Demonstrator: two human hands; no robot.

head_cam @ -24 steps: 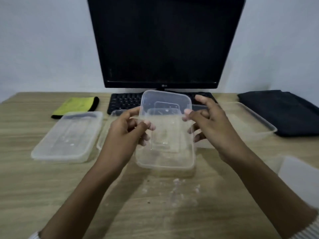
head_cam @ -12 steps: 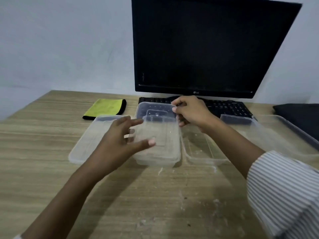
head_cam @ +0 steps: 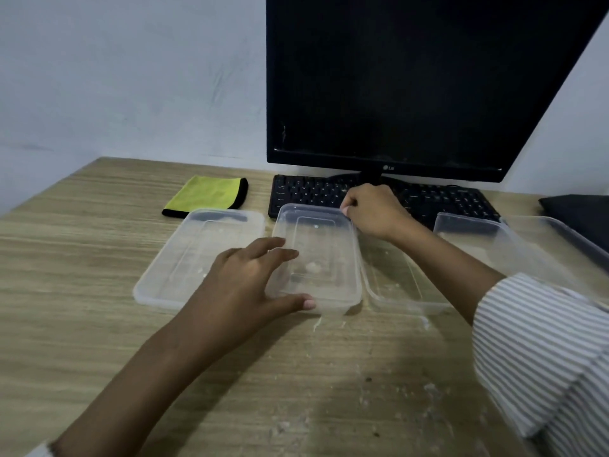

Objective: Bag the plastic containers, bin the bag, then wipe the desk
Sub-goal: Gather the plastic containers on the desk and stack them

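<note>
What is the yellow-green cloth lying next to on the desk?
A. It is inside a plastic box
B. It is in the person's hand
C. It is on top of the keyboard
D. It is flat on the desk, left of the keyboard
D: the yellow-green cloth lies flat on the desk, to the left of the black keyboard, behind the clear containers, and neither hand touches it.
</note>
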